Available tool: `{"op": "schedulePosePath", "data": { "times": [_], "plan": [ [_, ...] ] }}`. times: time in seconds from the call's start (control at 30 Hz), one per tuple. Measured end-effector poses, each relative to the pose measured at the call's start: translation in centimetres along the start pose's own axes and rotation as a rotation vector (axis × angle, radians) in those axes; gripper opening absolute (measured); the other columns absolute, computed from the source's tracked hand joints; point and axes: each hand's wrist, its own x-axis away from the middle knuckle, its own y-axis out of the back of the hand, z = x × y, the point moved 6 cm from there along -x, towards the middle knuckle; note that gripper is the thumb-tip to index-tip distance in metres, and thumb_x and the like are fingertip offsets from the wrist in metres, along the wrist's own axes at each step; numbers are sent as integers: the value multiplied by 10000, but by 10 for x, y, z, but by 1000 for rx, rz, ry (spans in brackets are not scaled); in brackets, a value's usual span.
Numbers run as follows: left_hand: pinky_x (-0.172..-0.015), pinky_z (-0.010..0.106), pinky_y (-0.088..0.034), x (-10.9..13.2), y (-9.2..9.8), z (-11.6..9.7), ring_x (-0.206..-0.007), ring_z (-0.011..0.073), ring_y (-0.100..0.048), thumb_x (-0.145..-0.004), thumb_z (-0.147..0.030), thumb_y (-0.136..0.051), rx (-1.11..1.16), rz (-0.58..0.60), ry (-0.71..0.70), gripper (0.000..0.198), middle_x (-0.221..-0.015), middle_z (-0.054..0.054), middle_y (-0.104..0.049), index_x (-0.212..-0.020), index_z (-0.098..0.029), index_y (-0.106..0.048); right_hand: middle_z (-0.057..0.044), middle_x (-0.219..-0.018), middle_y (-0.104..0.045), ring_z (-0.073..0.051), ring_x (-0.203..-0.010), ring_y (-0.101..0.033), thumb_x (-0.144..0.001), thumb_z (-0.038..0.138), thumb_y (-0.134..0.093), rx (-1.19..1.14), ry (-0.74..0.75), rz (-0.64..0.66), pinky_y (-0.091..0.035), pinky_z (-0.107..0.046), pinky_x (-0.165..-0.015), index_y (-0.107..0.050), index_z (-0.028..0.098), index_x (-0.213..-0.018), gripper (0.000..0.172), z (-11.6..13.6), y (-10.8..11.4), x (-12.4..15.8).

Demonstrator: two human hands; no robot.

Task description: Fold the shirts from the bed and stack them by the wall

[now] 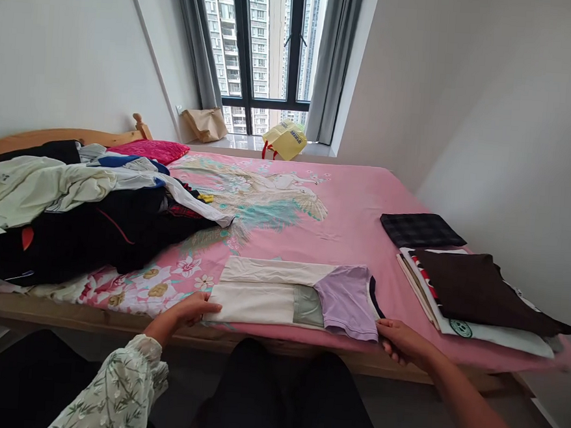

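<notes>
A cream T-shirt (254,301) with a lilac sleeve and a grey-green patch lies folded lengthwise along the near edge of the bed. Its dark-trimmed neckline points to the right. My left hand (188,310) pinches the hem corner at the left end between thumb and fingers. At the other end, my right hand (401,341) is closed on the shirt's near corner, by the lilac sleeve. The shirt rests nearly flat between both hands.
A heap of loose clothes (95,207) covers the bed's left side. On the right sit a stack of folded clothes (480,293) and a folded dark checked cloth (421,230). A paper bag (206,125) and a yellow bag (285,139) stand by the window.
</notes>
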Motion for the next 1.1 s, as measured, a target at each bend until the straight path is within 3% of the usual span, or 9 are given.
{"op": "schedulePosePath", "data": {
  "times": [0.1, 0.2, 0.3, 0.4, 0.5, 0.6, 0.7, 0.93, 1.1],
  "plan": [
    [-404, 231, -276, -3, 2, -3, -401, 112, -377, -574, -450, -596, -105, -83, -17, 294, -464, -78, -373, -710, -201, -519, 61, -495, -473, -56, -346, -388, -829, 428, -414, -14, -6, 27, -202, -167, -355, -360, 214, -722, 245, -5, -1, -3],
    [-548, 262, -397, -2, 10, -5, -612, 171, -532, -548, -384, -648, -174, -208, -43, 312, -616, -37, -510, -765, -186, -543, 55, -458, -465, -80, -335, -382, -819, 414, -432, 111, -76, -59, -213, -193, -374, -399, 215, -726, 222, -12, 8, -6],
    [-744, 346, -443, 7, 15, -14, -828, 234, -571, -657, -378, -601, -293, -432, -128, 373, -827, 27, -596, -971, -184, -551, 15, -527, -541, -114, -422, -468, -795, 385, -480, 341, 39, -317, -259, -220, -432, -467, 205, -706, 201, 1, 24, 1],
    [-936, 376, -397, 21, -1, -41, -1032, 234, -550, -833, -333, -435, -463, -615, -476, 314, -1051, 83, -621, -1079, -192, -570, -7, -695, -626, -147, -595, -564, -824, 401, -455, 438, 274, -596, -309, -235, -506, -543, 221, -790, 203, 32, 20, 21],
    [-1008, 369, -352, 21, -33, -60, -1159, 219, -506, -892, -305, -376, -605, -534, -704, 332, -1221, 79, -592, -1130, -221, -592, 2, -728, -633, -155, -645, -580, -858, 422, -424, 409, 464, -625, -360, -250, -559, -562, 245, -860, 224, 60, -9, 36],
    [-938, 354, -398, 6, -43, -65, -1076, 203, -562, -898, -287, -378, -709, -487, -630, 310, -1161, 58, -633, -1097, -242, -612, -17, -779, -633, -167, -734, -583, -864, 357, -430, 439, 674, -601, -404, -267, -652, -566, 230, -814, 193, 85, -38, 42],
    [-871, 371, -409, -8, -30, -73, -1025, 229, -575, -869, -224, -406, -755, -543, -546, 288, -1109, 79, -645, -1059, -218, -622, -38, -835, -633, -180, -817, -569, -856, 271, -435, 509, 790, -635, -410, -293, -760, -575, 207, -821, 158, 103, -50, 36],
    [-843, 427, -362, -36, -15, -100, -951, 262, -596, -818, -117, -429, -853, -540, -595, 253, -958, 94, -677, -904, -201, -652, -84, -973, -639, -232, -930, -558, -795, 318, -559, 743, 626, -675, -399, -318, -799, -590, 175, -983, 239, 142, -67, -13],
    [-832, 430, -357, -39, -13, -102, -850, 252, -623, -807, -99, -431, -906, -533, -627, 257, -873, 107, -691, -860, -184, -668, -60, -973, -659, -193, -927, -591, -783, 151, -486, 765, 530, -626, -393, -275, -777, -607, 192, -978, 234, 151, -71, -32]
  ]
}}
